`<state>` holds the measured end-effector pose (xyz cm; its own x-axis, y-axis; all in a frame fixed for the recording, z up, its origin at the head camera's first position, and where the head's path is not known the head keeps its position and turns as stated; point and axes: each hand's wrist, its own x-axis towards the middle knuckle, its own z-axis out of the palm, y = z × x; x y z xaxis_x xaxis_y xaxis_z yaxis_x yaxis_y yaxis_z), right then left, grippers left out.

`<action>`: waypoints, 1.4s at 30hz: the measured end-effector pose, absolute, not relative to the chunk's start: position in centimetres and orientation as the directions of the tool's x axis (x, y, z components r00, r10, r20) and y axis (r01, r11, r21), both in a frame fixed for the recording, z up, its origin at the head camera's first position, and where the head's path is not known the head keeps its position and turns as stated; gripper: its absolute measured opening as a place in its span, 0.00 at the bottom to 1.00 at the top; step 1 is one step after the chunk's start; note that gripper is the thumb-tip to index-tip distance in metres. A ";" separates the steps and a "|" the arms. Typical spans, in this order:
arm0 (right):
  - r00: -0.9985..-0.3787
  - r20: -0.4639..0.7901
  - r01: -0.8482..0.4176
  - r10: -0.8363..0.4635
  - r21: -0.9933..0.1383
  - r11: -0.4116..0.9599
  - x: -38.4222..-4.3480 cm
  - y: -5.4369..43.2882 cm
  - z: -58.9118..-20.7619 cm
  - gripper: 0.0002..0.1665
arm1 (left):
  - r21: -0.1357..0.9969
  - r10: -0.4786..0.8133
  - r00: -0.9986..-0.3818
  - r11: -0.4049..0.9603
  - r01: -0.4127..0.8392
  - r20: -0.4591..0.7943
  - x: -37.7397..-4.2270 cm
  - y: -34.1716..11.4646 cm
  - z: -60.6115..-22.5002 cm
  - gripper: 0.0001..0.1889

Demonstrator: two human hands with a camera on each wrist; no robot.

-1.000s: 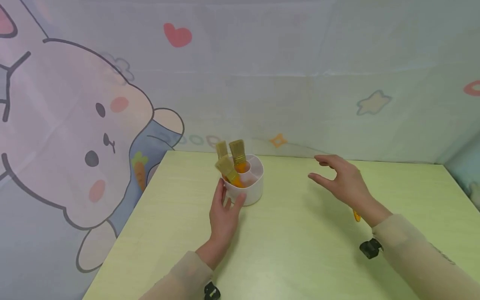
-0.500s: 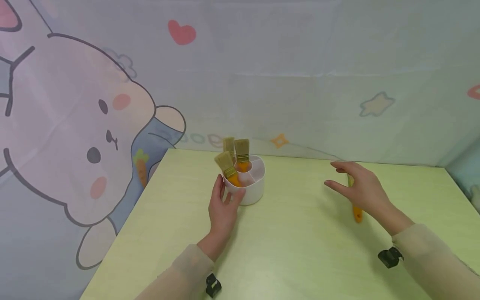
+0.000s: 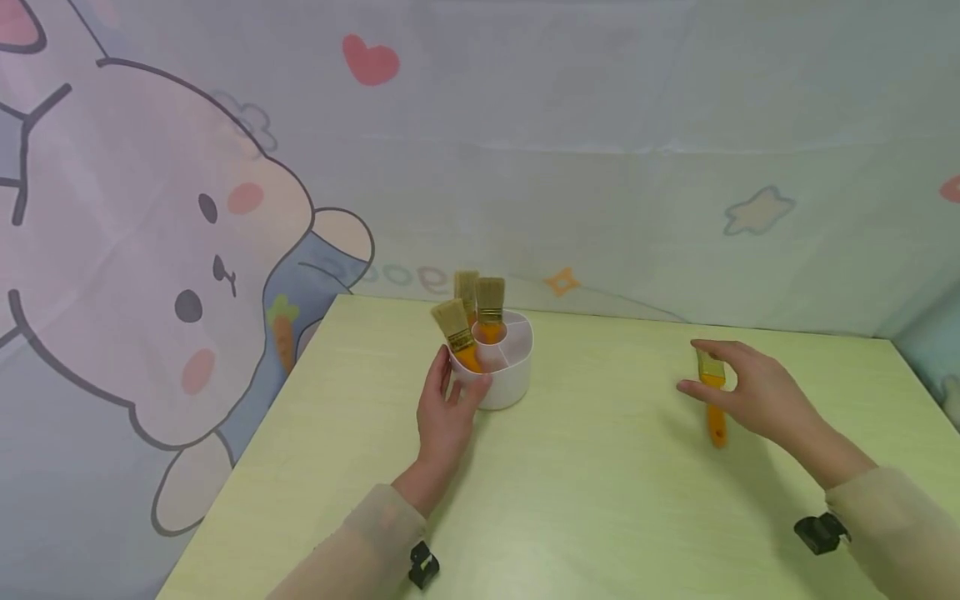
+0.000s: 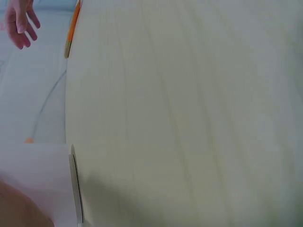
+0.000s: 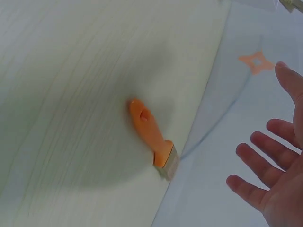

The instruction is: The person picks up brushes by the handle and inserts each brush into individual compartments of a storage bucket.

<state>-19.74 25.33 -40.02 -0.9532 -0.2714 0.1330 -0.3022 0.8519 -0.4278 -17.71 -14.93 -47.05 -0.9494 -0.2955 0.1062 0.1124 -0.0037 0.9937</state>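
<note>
A white round divided holder (image 3: 512, 379) stands towards the back of the table, bristle-up paintbrushes in its compartments. One brush (image 3: 453, 327) leans left at the front; another brush (image 3: 491, 302) sits in the round middle cup, with a third brush (image 3: 466, 286) behind. My left hand (image 3: 444, 421) grips the holder's near left side, thumb in front and fingers round the left. To the right lies a single paintbrush (image 3: 717, 423), orange handle towards me. Over it hovers my right hand (image 3: 761, 398), thumb and fingers apart, holding nothing; the right wrist view shows the brush (image 5: 147, 130) apart from the fingers.
The pale wood-grain table (image 3: 585, 500) ends at the back against a hanging cloth (image 3: 570, 167) printed with a rabbit, hearts and stars. Each wrist wears a small black device, such as the one by the right sleeve (image 3: 821, 533).
My right hand has moved to the right and towards me, coming over the loose paintbrush and uncovering more of it. The brushes in the holder have swung more upright; my left hand stays on the holder.
</note>
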 end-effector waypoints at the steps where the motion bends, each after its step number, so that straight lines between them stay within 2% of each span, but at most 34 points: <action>1: -0.956 0.113 -0.293 -0.271 -0.418 0.860 -19.7 25.6 -40.1 0.48 | 0.993 -0.290 -0.951 -0.007 0.114 0.107 -17.8 -15.0 -47.1 0.44; 25: -0.978 -0.111 -0.146 -0.178 -0.252 0.957 -21.2 29.5 -42.9 0.61 | 0.997 -0.264 -0.961 0.007 0.077 0.077 -17.9 -15.5 -46.8 0.46; 42: -0.983 -0.062 -0.157 -0.173 -0.207 0.966 -21.4 27.9 -44.4 0.59 | 0.996 -0.262 -0.961 0.026 0.084 0.088 -17.8 -16.9 -47.1 0.46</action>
